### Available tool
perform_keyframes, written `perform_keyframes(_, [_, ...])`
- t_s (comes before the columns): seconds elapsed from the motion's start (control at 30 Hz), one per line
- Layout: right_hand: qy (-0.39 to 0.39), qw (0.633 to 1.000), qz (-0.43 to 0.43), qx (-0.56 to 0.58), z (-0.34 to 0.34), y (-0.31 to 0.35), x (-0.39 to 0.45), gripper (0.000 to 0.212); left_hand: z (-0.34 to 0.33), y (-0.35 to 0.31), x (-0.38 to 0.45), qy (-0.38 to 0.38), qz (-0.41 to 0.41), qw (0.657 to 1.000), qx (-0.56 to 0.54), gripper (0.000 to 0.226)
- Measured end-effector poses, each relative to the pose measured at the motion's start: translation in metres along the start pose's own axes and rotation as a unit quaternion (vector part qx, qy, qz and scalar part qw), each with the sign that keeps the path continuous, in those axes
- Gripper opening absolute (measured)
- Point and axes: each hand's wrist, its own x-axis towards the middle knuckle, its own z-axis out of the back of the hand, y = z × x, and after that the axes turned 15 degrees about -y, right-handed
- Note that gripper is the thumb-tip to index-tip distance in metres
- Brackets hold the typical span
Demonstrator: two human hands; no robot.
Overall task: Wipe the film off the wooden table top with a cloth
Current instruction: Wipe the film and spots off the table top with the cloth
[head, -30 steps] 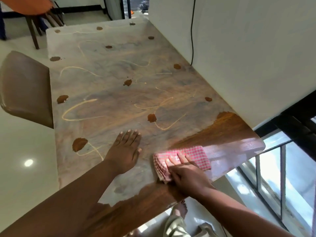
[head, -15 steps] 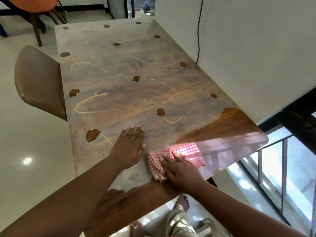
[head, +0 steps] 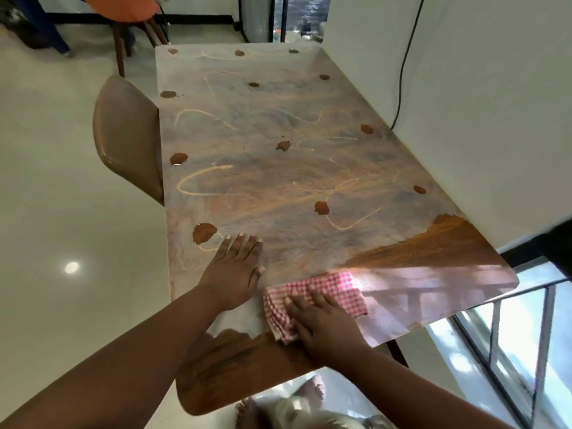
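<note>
A long wooden table top (head: pixel 433 243) runs away from me, most of it under a pale grey film (head: pixel 263 125) with brown blotches and thin yellow squiggles. The near right corner and a near strip show bare glossy wood. A folded red-and-white checked cloth (head: pixel 337 289) lies at the film's near edge. My right hand (head: pixel 322 323) presses flat on the cloth's left half with straight fingers. My left hand (head: pixel 235 267) rests flat on the film just left of the cloth, fingers straight and together.
A brown padded chair (head: pixel 127 137) stands against the table's left side. A white wall (head: pixel 464 88) with a black cable borders the right side. A window with a railing (head: pixel 526 335) is at lower right. An orange chair (head: pixel 123 7) stands beyond the far end.
The cloth and my right hand have slid a little left along the film's edge toward my left hand. The view has tilted, showing more of the table's far end.
</note>
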Motion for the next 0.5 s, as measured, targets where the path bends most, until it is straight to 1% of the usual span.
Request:
perform_keyframes(0.07, [-0.005,0.998,0.049,-0.026,0.005,-0.009,-0.017,0.047,0.001,0.004,0.0,-0.002,0.012,1.0,-0.008,0.062])
perform_keyframes(0.1, [0.001,0.998,0.045,-0.037,0.011,-0.02,-0.023,0.046,0.001,0.006,0.0,-0.003,0.018,1.0,-0.011,0.062])
perform_keyframes(0.2, [0.03,0.999,-0.041,-0.015,0.024,-0.059,-0.019,0.046,-0.003,0.008,0.001,-0.006,0.025,1.0,-0.011,0.062])
perform_keyframes(0.23, [0.029,0.998,-0.05,-0.023,0.024,-0.065,-0.011,0.047,-0.005,0.007,0.001,-0.003,0.026,1.0,-0.011,0.062])
perform_keyframes(0.33, [0.0,0.998,-0.07,-0.004,0.019,-0.046,0.013,0.049,-0.007,0.001,0.002,0.01,0.018,1.0,-0.015,0.062])
perform_keyframes(0.4, [-0.002,0.999,-0.046,0.01,0.007,-0.021,0.02,0.051,-0.006,-0.004,0.005,0.009,0.017,1.0,-0.021,0.062])
perform_keyframes(0.5, [0.036,0.998,0.043,0.018,0.001,0.003,0.011,0.054,0.0,-0.008,0.013,0.008,0.01,1.0,-0.013,0.061])
